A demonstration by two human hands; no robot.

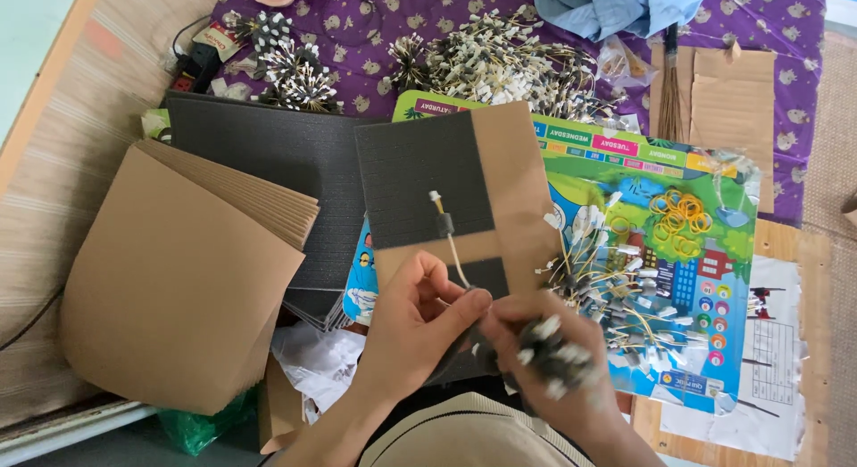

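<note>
The left hand (406,329) pinches the lower edge of a cardboard panel (464,199) faced with dark foam — one small wired component (444,224) sits at its centre. The right hand (544,351), at 5 o'clock, is closed around a bundle of wired components (553,353).

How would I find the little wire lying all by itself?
Look at the dark foam square on the brown card in the middle, just above the hands. One wire lies across it, white tip up, a dark sleeve below. The other wires sit in heaps; this one lies alone.
</note>
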